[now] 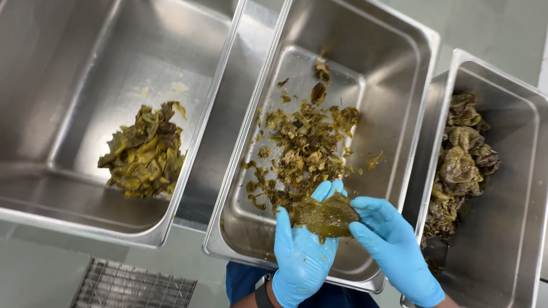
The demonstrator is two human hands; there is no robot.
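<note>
Gloved hands (pixel 342 239) around dark leaf (pixel 325 217)

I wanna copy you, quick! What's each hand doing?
Left hand: closed around the olive-green leaf.
Right hand: pinching the same leaf's edge.

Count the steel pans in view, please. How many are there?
3. The left pan holds olive leaf pieces, the middle pan lies under both gloved hands, and the right pan is cut off by the frame edge. More may lie outside.

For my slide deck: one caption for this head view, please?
Two gloved hands, left hand and right hand, hold a leaf over the middle pan.
</note>
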